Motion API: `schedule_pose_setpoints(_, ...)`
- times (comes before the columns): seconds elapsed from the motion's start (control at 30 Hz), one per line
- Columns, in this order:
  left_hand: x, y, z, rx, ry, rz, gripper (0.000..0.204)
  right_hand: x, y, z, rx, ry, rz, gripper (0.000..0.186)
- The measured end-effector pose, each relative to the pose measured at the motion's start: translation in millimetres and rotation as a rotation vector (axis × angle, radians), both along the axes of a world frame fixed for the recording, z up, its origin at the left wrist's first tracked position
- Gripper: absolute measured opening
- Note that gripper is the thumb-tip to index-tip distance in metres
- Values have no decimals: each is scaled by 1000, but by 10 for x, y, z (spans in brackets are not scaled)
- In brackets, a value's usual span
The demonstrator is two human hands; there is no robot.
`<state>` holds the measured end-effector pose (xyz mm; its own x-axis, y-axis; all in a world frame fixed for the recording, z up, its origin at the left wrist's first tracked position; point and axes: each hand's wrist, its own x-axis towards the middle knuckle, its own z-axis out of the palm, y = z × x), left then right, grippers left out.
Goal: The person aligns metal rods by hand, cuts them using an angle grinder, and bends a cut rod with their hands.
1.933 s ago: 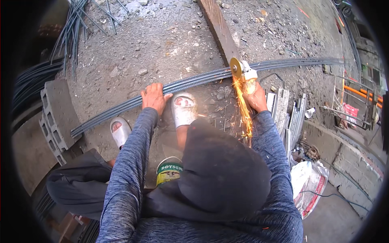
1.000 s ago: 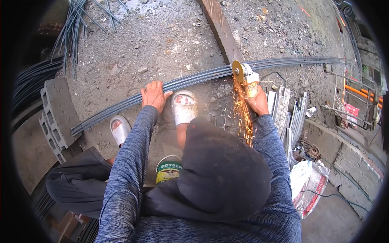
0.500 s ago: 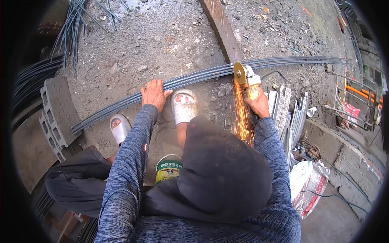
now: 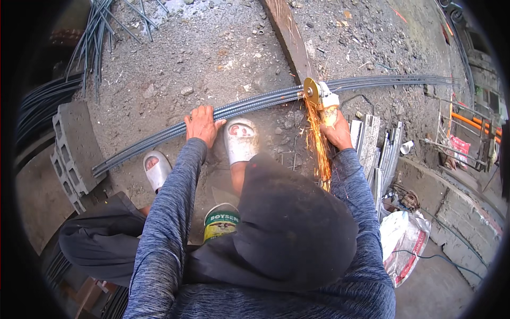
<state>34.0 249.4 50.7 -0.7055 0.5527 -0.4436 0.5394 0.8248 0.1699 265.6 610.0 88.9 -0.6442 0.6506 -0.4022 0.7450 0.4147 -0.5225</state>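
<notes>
Outdoor work yard, rough grey concrete ground (image 4: 212,58) littered with grit, pebbles and small debris. A long bundle of dark grey ribbed steel rebar (image 4: 249,105) lies across it, running from a grey hollow concrete block (image 4: 74,143) at the left to the far right edge, bending with the lens.

Left hand (image 4: 201,125) rests palm-down on the rebar, fingers spread over the bars, pressing rather than closed round them. Right hand (image 4: 336,132) is wrapped tight round the body of a white angle grinder with a yellowish disc (image 4: 317,95); the disc meets the rebar just beside a brown wooden plank (image 4: 289,37) that crosses under the bundle. Orange sparks (image 4: 317,149) stream back toward the person.

Two feet in white slide sandals (image 4: 240,141) stand just behind the bars. A green-and-yellow paint can (image 4: 221,222) sits near the knees. More loose rebar (image 4: 101,32) is heaped top left. At right: grey metal offcuts (image 4: 372,143), a white plastic sack (image 4: 404,244), and what looks like a metal rack (image 4: 457,138), too distorted to be sure.
</notes>
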Motion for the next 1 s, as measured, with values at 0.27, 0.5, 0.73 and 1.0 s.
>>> schedule_pose_setpoints(0.27, -5, -1, 46, -3, -19, 22, 52, -162, -19, 38, 12, -18, -14, 54)
schedule_pose_setpoints(0.5, -1, 30, 40, -8, -26, 19, 53, -241, 38, 39, 6, -34, 2, 54)
schedule_pose_setpoints(0.73, -3, 30, 23, 15, -37, 19, 54, -169, 36, 28, 28, -4, -1, 53)
schedule_pose_setpoints(1.0, 21, 134, -20, 45, -23, 10, 53, 115, 184, -47, 86, 77, 60, 46)
